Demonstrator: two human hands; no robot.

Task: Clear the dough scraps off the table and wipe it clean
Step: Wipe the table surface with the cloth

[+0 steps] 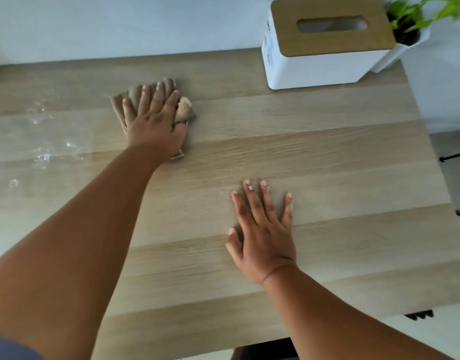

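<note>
Your right hand [262, 235] lies flat, fingers spread, on the pale striped wooden table [340, 162]. Farther left, your left hand [153, 120] presses straight-fingered on a crumpled beige cloth [183, 109], mostly hidden beneath. Beyond, the white wooden-lidded tissue box's [325, 42] contents are indistinct.

The pale striped wooden desk [314, 157] looks smooth, with wet gloss at its left. The crumpled brown cloth [135, 100] looks soft and matt. The white plastic tissue box [314, 66] carries a matt wooden lid.
</note>
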